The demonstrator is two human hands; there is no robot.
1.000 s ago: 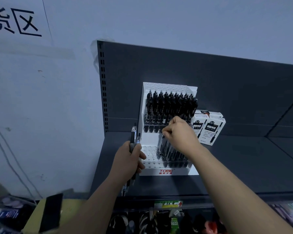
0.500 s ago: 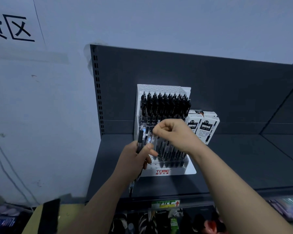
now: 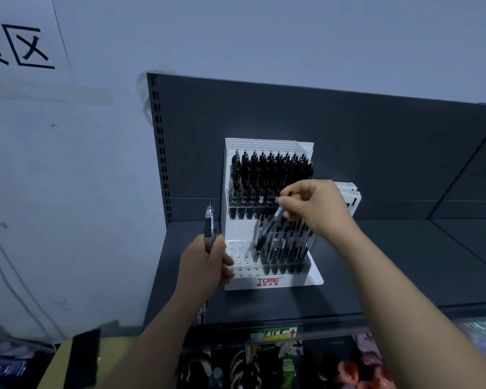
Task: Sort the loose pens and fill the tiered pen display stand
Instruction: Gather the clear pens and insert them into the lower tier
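Observation:
A white tiered pen display stand (image 3: pixel 244 228) sits on a dark shelf (image 3: pixel 376 256). Its upper tier is packed with black pens (image 3: pixel 267 175). The lower tier holds several clear-barrelled pens (image 3: pixel 289 245) on its right side, and open holes (image 3: pixel 240 258) show on the left. My right hand (image 3: pixel 317 209) pinches one pen (image 3: pixel 268 230) by its upper end, tilted, tip down over the lower tier's holes. My left hand (image 3: pixel 205 265) grips a small bundle of pens (image 3: pixel 209 223) upright, just left of the stand.
White pen boxes (image 3: pixel 351 197) stand behind the stand's right side. A perforated shelf upright (image 3: pixel 160 153) runs along the left. Below the shelf edge hang packaged goods (image 3: pixel 264 366), and a yellow box (image 3: pixel 54 369) lies at lower left.
My right hand has drawn a pen out and now holds it tilted over the lower tier. My left hand has moved back left, off the stand's front.

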